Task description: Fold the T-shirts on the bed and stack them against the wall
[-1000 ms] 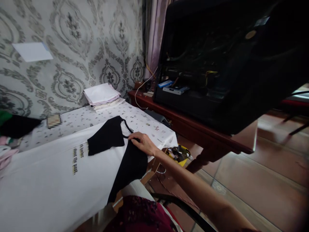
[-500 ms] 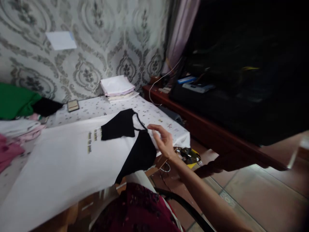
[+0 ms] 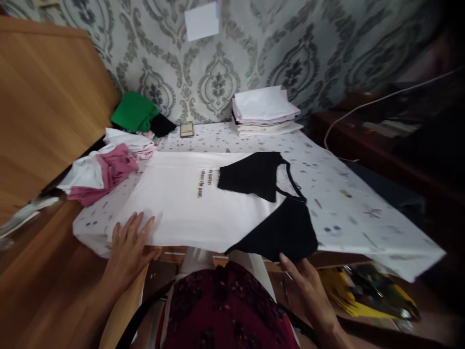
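A white T-shirt [image 3: 178, 203] with black sleeves and a black neckband lies flat on the table, its neck toward the right and dark lettering on the chest. My left hand [image 3: 131, 242] rests on the near corner of its hem, fingers spread, palm down. At the near edge of the black sleeve [image 3: 283, 228] is my right hand [image 3: 305, 281]; its thumb or a finger touches the cloth. That hand's fingers are partly hidden and nothing is visibly gripped.
A stack of folded clothes [image 3: 265, 109] stands at the back by the wall. A small framed card-like object [image 3: 187, 129] lies to its left. Crumpled pink cloth [image 3: 116, 169] and a green garment [image 3: 134, 112] lie at left, beside a wooden panel [image 3: 47, 97]. A white cable [image 3: 381, 102] hangs at right.
The view has swung left. My left hand has come into view on the shirt's hem, and my right hand has moved from beside the neckband to the near sleeve. The shirt's near edge lies straighter.
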A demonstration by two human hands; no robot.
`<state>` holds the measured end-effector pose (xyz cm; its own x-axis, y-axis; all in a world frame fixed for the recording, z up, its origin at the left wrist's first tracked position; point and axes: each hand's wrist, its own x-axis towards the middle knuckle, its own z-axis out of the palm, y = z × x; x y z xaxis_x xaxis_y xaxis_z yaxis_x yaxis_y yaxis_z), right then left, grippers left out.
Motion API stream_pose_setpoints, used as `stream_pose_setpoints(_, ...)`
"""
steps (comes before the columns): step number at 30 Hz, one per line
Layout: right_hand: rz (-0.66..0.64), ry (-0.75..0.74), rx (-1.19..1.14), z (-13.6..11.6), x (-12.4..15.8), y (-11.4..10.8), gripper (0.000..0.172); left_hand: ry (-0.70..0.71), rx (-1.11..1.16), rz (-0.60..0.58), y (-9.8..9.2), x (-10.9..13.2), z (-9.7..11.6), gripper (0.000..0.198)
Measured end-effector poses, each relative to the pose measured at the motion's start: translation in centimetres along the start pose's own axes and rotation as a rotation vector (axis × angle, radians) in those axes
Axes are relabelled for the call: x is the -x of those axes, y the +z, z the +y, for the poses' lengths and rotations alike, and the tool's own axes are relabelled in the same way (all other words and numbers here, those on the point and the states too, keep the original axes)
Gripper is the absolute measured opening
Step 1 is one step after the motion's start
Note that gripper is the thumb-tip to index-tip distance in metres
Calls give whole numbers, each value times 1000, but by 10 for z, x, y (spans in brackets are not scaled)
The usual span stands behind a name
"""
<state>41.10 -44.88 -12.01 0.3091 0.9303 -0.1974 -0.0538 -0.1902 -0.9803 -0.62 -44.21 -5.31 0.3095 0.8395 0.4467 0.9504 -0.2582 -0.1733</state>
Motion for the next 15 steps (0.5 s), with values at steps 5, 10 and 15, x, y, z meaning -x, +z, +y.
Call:
stream_pose_setpoints(5,-219,247,-128,-8,8,9,47,-108,-98,89,19,24,-1,55)
stream_pose_setpoints(10,-259,357,-183,-30,32,4,44,-160,-81,207,21,36,-9,58)
stream_pose_setpoints(15,-150,349,-198,-59,52,-11,35,-117,-45,252,11,40,-28,52)
